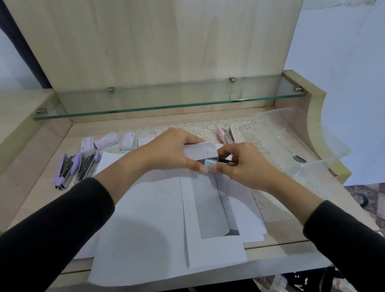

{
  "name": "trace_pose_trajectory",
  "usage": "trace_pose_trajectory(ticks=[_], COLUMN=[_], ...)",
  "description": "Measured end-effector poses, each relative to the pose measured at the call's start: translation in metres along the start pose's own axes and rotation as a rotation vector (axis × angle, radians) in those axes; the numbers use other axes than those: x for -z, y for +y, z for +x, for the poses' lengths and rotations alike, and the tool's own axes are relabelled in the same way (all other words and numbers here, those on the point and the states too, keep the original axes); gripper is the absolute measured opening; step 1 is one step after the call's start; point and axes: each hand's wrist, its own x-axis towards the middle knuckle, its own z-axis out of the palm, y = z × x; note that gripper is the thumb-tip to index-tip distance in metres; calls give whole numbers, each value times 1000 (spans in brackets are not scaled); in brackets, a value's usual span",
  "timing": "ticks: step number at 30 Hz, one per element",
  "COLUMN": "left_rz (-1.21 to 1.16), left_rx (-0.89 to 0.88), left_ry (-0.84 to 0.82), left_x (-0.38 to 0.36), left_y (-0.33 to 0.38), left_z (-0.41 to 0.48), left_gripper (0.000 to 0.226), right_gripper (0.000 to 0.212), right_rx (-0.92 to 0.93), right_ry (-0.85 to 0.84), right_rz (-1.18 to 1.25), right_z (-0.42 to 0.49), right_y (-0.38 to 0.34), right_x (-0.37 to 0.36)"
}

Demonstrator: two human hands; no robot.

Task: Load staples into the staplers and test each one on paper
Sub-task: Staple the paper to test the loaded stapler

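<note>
In the head view, the person's two hands meet over the middle of the wooden desk point(40, 151), both arms in black sleeves. The left hand point(169, 150) holds a small white paper slip point(200, 150): its fingers curl over the slip's far edge and its thumb lies along the near edge, the tip touching the end of a small blue stapler point(208, 166). The right hand point(245, 164) pinches that stapler between curled fingers and thumb, and the stapler's dark metal part points to the right under the fingers. The stapler sits at the lower edge of the slip; whether its mouth is closed on the paper cannot be told.

Beneath the hands lie several overlapping sheets of paper point(147, 225). On top of them is a printed sheet point(217, 209) bearing a grey picture.

To the left, two purple staplers point(67, 169) lie side by side on the bare desk, hinged open with their metal channels showing. Just beyond them is a row of small staple boxes point(106, 141).

Behind the right hand, a pink stapler point(226, 135) rests open on a lace mat point(256, 132). Further right, a clear plastic container point(312, 146) stands at the desk's edge. A glass shelf point(167, 101) runs across the back.
</note>
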Motion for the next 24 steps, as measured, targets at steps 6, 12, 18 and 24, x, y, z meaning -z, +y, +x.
trace_pose_trajectory(ticks=[6, 12, 18, 24], left_rz=[204, 356, 391, 378], left_rx=[13, 68, 94, 110], left_ry=[130, 152, -25, -113], left_x=[4, -21, -43, -44], left_y=[-17, -11, -11, -25], left_z=[-8, -36, -54, -55], left_gripper=[80, 38, 64, 74], right_gripper=[21, 29, 24, 36], right_rx=[-99, -224, -249, -288], right_ry=[50, 127, 120, 37], right_rz=[131, 239, 254, 190], right_z=[-2, -7, -11, -10], right_y=[5, 6, 10, 16], right_x=[5, 16, 14, 18])
